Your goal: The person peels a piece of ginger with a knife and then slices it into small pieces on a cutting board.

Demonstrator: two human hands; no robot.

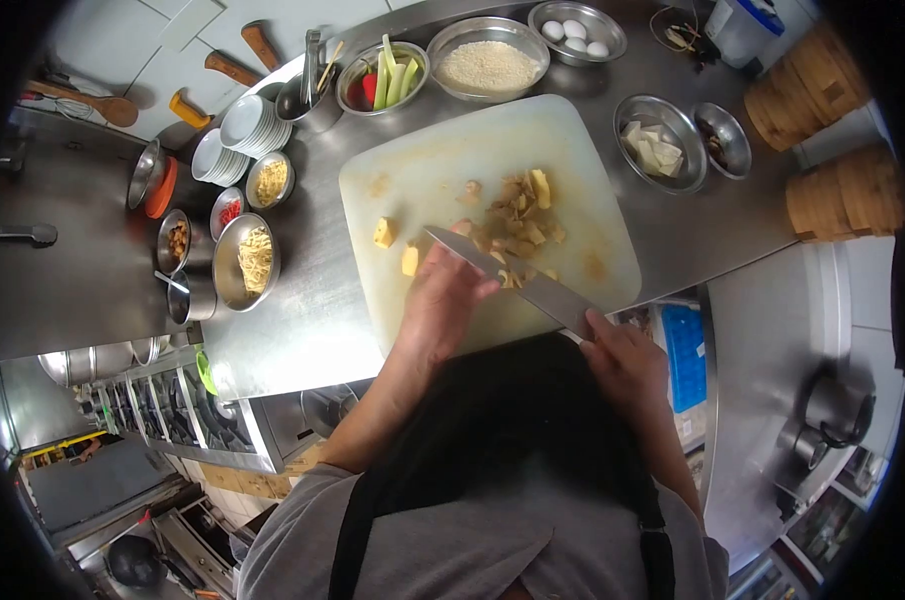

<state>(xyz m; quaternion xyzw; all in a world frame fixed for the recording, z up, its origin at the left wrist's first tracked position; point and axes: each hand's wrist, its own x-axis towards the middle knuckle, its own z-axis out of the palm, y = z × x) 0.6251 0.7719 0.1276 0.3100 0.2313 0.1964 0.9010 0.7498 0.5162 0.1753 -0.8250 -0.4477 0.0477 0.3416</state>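
My right hand is wrapped round the handle of a kitchen knife. Its broad blade points up and left over a white cutting board. My left hand is closed at the blade's tip end, fingers curled; the blade covers what they hold, if anything. Left of that hand lie two peeled yellow pieces of ginger. Beyond the blade is a pile of brown ginger peelings, with another yellow ginger piece at its far edge. Small yellow bits lie along the blade.
Behind the board stand metal bowls with cut vegetables, pale crumbs and eggs. A bowl of white pieces is at right, near bamboo steamers. Noodles and stacked white dishes sit left.
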